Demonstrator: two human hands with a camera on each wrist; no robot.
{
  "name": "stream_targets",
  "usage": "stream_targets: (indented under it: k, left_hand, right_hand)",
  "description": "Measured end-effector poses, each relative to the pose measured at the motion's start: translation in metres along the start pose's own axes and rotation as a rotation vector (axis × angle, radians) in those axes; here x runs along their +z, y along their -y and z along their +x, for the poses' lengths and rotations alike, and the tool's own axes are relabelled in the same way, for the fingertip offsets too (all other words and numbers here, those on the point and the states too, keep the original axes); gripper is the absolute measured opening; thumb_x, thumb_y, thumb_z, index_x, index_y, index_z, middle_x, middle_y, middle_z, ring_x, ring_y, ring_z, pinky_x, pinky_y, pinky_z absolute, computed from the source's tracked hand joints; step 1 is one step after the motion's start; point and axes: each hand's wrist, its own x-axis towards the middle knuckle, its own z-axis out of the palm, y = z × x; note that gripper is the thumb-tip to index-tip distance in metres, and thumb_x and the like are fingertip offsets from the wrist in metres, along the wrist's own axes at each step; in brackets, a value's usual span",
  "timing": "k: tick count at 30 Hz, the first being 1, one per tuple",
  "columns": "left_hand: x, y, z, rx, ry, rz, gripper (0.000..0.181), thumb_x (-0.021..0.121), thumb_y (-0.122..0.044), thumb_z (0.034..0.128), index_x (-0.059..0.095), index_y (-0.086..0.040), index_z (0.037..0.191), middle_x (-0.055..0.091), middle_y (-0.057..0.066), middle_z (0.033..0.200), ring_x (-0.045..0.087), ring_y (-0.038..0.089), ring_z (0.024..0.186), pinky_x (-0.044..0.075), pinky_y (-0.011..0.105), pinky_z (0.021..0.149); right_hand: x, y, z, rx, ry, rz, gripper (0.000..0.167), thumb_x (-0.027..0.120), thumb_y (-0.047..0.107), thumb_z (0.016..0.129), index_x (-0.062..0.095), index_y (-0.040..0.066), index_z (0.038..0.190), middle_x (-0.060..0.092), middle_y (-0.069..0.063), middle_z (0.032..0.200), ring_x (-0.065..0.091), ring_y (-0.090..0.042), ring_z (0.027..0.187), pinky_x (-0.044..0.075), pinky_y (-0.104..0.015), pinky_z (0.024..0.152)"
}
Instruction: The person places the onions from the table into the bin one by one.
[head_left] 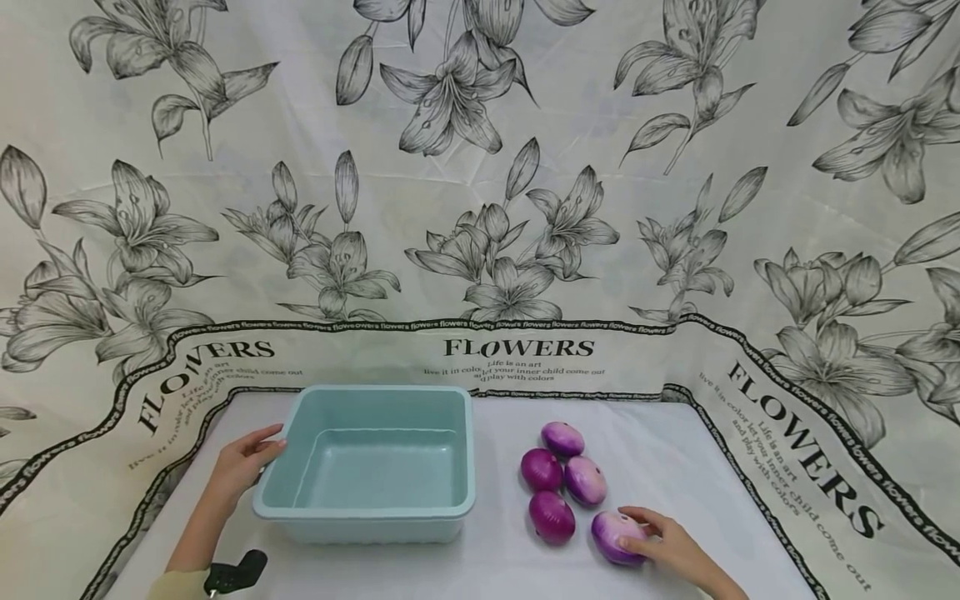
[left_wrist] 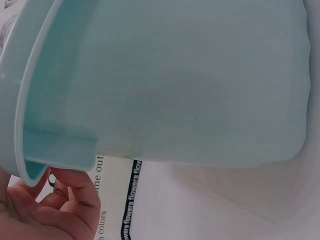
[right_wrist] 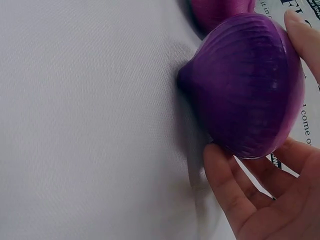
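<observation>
A light blue plastic basin (head_left: 364, 525) stands on the left part of the table. My left hand (head_left: 246, 457) grips its left rim; in the left wrist view the curled fingers (left_wrist: 75, 200) sit under the rim's edge. At the front right, my right hand (head_left: 663, 546) holds a purple and white onion (head_left: 611, 533) between thumb and fingers. Seen from the right wrist, that onion (right_wrist: 245, 85) has a pointed tip and lies against or just over the cloth; I cannot tell which.
Several other purple onions cluster right of the basin, among them a dark one (head_left: 552, 517) and a paler one (head_left: 585, 481). A white cloth (head_left: 660, 450) covers the table. Behind it hangs a flower-printed curtain (head_left: 510, 250) that also borders both sides.
</observation>
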Motion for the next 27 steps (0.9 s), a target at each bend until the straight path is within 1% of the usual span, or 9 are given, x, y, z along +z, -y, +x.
stream_targets:
  k: [3, 4, 7, 10, 14, 15, 18, 23, 27]
  left_hand:
    - [-0.001, -0.013, -0.009, -0.003, -0.002, -0.004, 0.073, 0.060, -0.062, 0.0840, 0.048, -0.019, 0.142, 0.059, 0.017, 0.127, 0.061, 0.023, 0.102, 0.053, 0.031, 0.072]
    - [-0.001, -0.016, -0.011, 0.000, -0.006, -0.004, 0.073, 0.061, -0.062, 0.0838, 0.049, -0.018, 0.141, 0.060, 0.016, 0.126, 0.061, 0.022, 0.100, 0.053, 0.030, 0.071]
    - [-0.002, -0.021, -0.014, 0.003, -0.008, 0.001, 0.072, 0.061, -0.060, 0.0847, 0.049, -0.017, 0.141, 0.060, 0.017, 0.126, 0.060, 0.021, 0.099, 0.051, 0.028, 0.070]
    - [-0.001, -0.015, -0.011, 0.008, -0.027, 0.015, 0.072, 0.061, -0.063, 0.0826, 0.051, -0.019, 0.139, 0.061, 0.014, 0.123, 0.059, 0.020, 0.096, 0.050, 0.026, 0.068]
    - [0.000, -0.012, -0.010, 0.006, -0.037, 0.023, 0.070, 0.060, -0.061, 0.0845, 0.051, -0.019, 0.139, 0.060, 0.014, 0.123, 0.059, 0.022, 0.097, 0.051, 0.027, 0.068]
    - [0.001, -0.012, -0.010, 0.002, -0.040, 0.020, 0.069, 0.061, -0.061, 0.0845, 0.051, -0.019, 0.139, 0.061, 0.014, 0.123, 0.059, 0.022, 0.097, 0.051, 0.027, 0.068]
    - [0.002, -0.014, -0.011, -0.003, -0.043, 0.021, 0.068, 0.060, -0.060, 0.0853, 0.051, -0.020, 0.139, 0.060, 0.014, 0.123, 0.059, 0.023, 0.099, 0.051, 0.027, 0.069]
    - [0.001, -0.019, -0.015, 0.006, -0.052, 0.027, 0.066, 0.060, -0.057, 0.0870, 0.051, -0.018, 0.139, 0.059, 0.015, 0.123, 0.058, 0.024, 0.099, 0.051, 0.027, 0.069]
    - [0.001, -0.022, -0.019, 0.007, -0.051, 0.028, 0.065, 0.060, -0.056, 0.0875, 0.051, -0.017, 0.139, 0.059, 0.015, 0.123, 0.058, 0.025, 0.099, 0.051, 0.028, 0.070]
  right_hand:
    - [-0.002, 0.001, 0.001, 0.003, 0.015, -0.007, 0.055, 0.067, 0.029, 0.088, 0.053, -0.001, 0.132, 0.061, -0.018, 0.124, 0.052, -0.006, 0.090, 0.042, -0.021, 0.067]
    - [-0.002, 0.001, 0.002, -0.003, 0.017, -0.011, 0.055, 0.067, 0.029, 0.088, 0.054, -0.001, 0.132, 0.061, -0.017, 0.122, 0.051, -0.004, 0.089, 0.042, -0.021, 0.067]
    - [-0.003, 0.001, 0.002, -0.021, 0.032, 0.002, 0.056, 0.068, 0.028, 0.087, 0.054, -0.001, 0.132, 0.061, -0.016, 0.120, 0.052, -0.001, 0.086, 0.042, -0.020, 0.069]
    - [-0.004, 0.003, 0.003, -0.024, 0.065, 0.032, 0.056, 0.068, 0.026, 0.087, 0.052, -0.003, 0.132, 0.061, -0.019, 0.121, 0.056, -0.006, 0.091, 0.045, -0.021, 0.071]
    - [-0.006, 0.007, 0.003, -0.010, 0.089, 0.045, 0.057, 0.069, 0.026, 0.086, 0.052, -0.003, 0.132, 0.060, -0.021, 0.122, 0.059, -0.021, 0.099, 0.047, -0.023, 0.074]
    - [-0.006, 0.007, 0.003, -0.012, 0.089, 0.041, 0.057, 0.069, 0.027, 0.086, 0.052, -0.003, 0.131, 0.060, -0.021, 0.123, 0.059, -0.022, 0.101, 0.047, -0.023, 0.075]
    - [-0.006, 0.007, 0.003, -0.020, 0.097, 0.043, 0.057, 0.069, 0.027, 0.086, 0.051, -0.002, 0.132, 0.059, -0.021, 0.124, 0.058, -0.020, 0.101, 0.046, -0.022, 0.076]
    - [-0.003, 0.004, 0.004, -0.053, 0.119, 0.040, 0.059, 0.068, 0.025, 0.086, 0.049, -0.002, 0.135, 0.058, -0.019, 0.125, 0.054, -0.007, 0.096, 0.043, -0.022, 0.075]
    - [0.000, 0.003, 0.005, -0.049, 0.135, 0.054, 0.064, 0.068, 0.025, 0.086, 0.044, -0.002, 0.139, 0.055, -0.019, 0.128, 0.050, -0.007, 0.097, 0.044, -0.024, 0.076]
